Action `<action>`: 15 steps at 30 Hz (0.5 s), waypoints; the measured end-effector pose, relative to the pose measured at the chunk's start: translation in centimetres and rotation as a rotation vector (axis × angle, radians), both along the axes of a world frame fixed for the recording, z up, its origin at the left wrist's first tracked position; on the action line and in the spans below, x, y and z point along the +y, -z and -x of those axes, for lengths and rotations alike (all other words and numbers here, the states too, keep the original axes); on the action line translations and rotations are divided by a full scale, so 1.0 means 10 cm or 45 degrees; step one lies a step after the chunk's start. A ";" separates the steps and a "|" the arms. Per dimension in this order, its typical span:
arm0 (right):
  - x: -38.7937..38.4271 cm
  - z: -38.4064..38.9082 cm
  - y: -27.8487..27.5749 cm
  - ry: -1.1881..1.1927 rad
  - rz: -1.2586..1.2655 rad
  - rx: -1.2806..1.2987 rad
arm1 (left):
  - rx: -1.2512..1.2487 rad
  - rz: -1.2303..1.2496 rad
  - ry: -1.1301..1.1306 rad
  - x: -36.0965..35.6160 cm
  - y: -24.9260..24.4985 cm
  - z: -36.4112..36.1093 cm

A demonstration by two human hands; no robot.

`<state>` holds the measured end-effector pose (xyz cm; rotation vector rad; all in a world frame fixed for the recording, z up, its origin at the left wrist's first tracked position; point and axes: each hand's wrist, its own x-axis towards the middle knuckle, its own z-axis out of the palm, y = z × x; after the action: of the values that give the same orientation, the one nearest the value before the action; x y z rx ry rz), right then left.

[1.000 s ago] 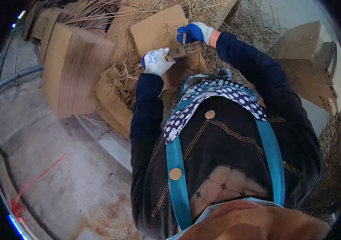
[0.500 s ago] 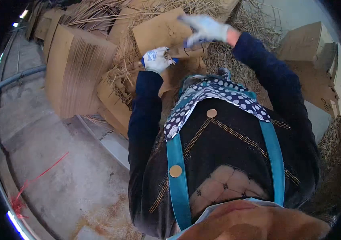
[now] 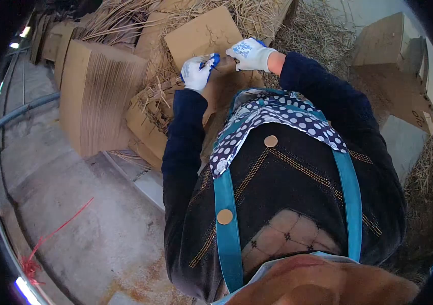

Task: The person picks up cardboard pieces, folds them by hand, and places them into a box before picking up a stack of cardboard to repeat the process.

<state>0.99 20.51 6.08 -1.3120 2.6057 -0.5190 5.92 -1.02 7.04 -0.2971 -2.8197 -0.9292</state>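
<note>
Both my hands wear white gloves with blue parts and blue print, and they are close together over a work area of cardboard. My left hand (image 3: 197, 72) is closed, its thumb and fingers pinched at the left end of a small brown cardboard piece (image 3: 224, 65). At the other end of that piece, my right hand (image 3: 249, 54) has its fingers pressed together on it. The fingertips partly cover the piece, so its full shape is hidden. Just beyond the hands lies a flat cardboard sheet (image 3: 201, 36) with small cut marks along its near side.
A tall stack of cardboard sheets (image 3: 102, 96) stands to the left. Torn cardboard scraps (image 3: 158, 104) lie beside my left forearm. Thin cardboard strips (image 3: 120, 25) and shredded scraps (image 3: 310, 38) cover the back. A cardboard box (image 3: 387, 56) is at right; red string (image 3: 56, 231) lies on the floor.
My right hand has come down and left from above the sheet, its spread fingers now closed beside my left hand. The left hand has shifted only slightly.
</note>
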 end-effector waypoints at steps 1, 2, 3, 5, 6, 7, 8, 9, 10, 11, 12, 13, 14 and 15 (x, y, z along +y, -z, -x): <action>0.01 -0.01 -0.01 -0.001 -0.001 0.010 | 0.001 0.001 0.001 0.03 0.03 0.01; 0.02 -0.02 -0.02 0.001 0.000 0.019 | -0.008 0.130 -0.171 0.08 0.07 0.02; 0.01 -0.02 -0.03 0.006 0.001 0.022 | -0.013 0.258 -0.341 0.11 0.09 0.04; -0.01 -0.03 -0.09 0.002 -0.093 -0.004 | -0.128 0.383 -0.417 0.07 0.12 0.16; 0.00 -0.03 -0.06 0.003 -0.093 -0.003 | -0.087 -0.619 -0.590 -0.04 0.17 0.32; 0.01 -0.06 0.01 -0.039 -0.061 0.041 | -0.036 -1.625 -0.710 -0.19 0.19 0.42; 0.02 -0.11 0.08 -0.082 -0.028 0.079 | -0.041 -1.618 -0.712 -0.34 0.10 0.44; 0.04 -0.18 0.09 -0.086 -0.028 0.079 | -0.038 -1.780 -0.556 -0.52 -0.03 0.50; 0.07 -0.22 0.06 -0.085 -0.010 0.127 | -0.023 -1.944 -0.382 -0.66 -0.25 0.58; 0.10 -0.21 0.04 -0.083 0.008 0.180 | -0.006 -2.100 -0.194 -0.83 -0.39 0.68; 0.09 -0.21 0.07 -0.047 0.056 0.205 | -0.023 -1.952 -0.106 -0.99 -0.43 0.72; 0.05 -0.19 0.08 -0.052 0.060 0.198 | -0.024 -1.948 -0.115 -0.91 -0.56 0.62; 0.01 -0.14 0.11 -0.020 0.076 0.147 | -0.149 -1.484 0.030 -0.72 -0.83 0.45; -0.02 -0.10 0.12 0.015 0.094 0.096 | -0.265 -1.012 0.167 -0.61 -1.03 0.23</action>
<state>1.96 20.31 4.86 -1.3648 2.6807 -0.5845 3.58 -7.13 17.36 -0.2802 -2.3427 -2.0877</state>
